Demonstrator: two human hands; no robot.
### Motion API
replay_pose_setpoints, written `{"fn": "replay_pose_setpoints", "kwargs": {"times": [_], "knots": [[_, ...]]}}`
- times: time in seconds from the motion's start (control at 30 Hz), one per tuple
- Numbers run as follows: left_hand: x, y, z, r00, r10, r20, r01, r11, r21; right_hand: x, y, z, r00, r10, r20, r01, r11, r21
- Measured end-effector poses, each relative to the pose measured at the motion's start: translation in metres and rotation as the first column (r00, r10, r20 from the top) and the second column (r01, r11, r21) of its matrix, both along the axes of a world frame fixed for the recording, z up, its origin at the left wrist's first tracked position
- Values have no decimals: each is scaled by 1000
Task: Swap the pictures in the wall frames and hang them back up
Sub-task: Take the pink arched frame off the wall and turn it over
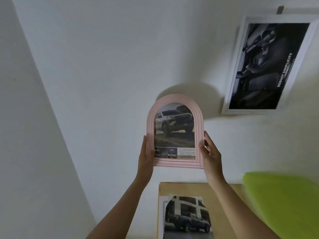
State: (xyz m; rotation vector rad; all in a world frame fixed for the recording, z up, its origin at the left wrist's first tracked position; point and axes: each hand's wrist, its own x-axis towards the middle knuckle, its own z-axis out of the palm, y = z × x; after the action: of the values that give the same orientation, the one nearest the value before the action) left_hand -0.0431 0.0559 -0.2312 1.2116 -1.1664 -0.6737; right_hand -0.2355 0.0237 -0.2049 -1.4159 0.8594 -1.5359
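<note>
Between both hands: pink arched frame point(174, 131), raised to wall; left hand point(146, 156) and right hand point(209, 152) clasp lower side rails; likely light, rigid, glazing fragile.

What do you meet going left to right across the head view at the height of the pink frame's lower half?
Bare wall → left hand → pink arched frame with the truck picture → right hand → bare wall again.
</note>
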Motion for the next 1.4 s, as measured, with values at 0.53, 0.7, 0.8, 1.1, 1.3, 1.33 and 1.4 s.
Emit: {"fn": "replay_pose_setpoints", "kwargs": {"times": [0.53,0.7,0.8,1.1,1.3,1.33,1.4], "knots": [[-216,32,3,969,-209,-131,222,970,98,-139,101,-89,751,-424,-505,197,875,-442],[-261,47,-16,986,-79,-150,85,996,31,-184,118,-95,686,-438,-581,135,861,-490],[-273,58,-27,980,-42,-195,47,999,19,-198,129,-104,723,-360,-590,74,889,-451],[-242,122,-73,873,4,-488,94,980,177,-252,137,-140,885,-133,-445,100,990,-98],[-231,159,-121,809,79,-582,118,949,292,-267,135,-189,904,278,-326,-37,809,587],[-231,162,-130,825,95,-557,111,939,326,-266,140,-200,899,290,-328,-36,796,605],[-232,164,-149,883,124,-454,83,909,409,-266,152,-222,915,246,-321,3,790,613]]}}
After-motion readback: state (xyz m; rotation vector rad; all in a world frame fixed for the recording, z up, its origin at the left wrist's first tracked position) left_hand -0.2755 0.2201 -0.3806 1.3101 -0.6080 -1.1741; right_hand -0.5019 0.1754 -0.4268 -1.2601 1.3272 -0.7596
